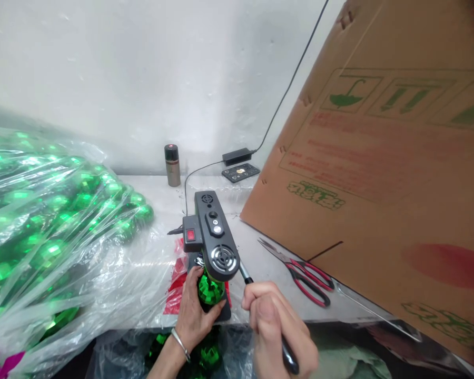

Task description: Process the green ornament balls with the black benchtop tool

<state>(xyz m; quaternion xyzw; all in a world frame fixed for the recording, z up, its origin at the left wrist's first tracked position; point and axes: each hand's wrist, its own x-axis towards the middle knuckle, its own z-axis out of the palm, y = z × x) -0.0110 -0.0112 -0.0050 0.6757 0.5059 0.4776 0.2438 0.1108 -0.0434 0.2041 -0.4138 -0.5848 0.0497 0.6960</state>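
Note:
A small black bench drill press [215, 231] with a red switch [190, 235] stands on the table. Under its head sits a shiny green faceted ball [210, 290]. My left hand [199, 308], with a bangle at the wrist, is closed around the ball's left and front sides. To the right, my right hand [280, 326] wraps around the black grip of the press's lever [245, 272]. Red plastic sheet [176, 289] lies under the press. Whatever touches the top of the ball is hidden by the press head.
A large clear bag of green balls [63, 226] fills the left. On the right leans a cardboard box [379, 158], with scissors [300, 273] before it. A dark-capped bottle [173, 166], a phone [240, 172] and a power adapter [237, 156] are at the back. More green balls [209, 355] lie below the edge.

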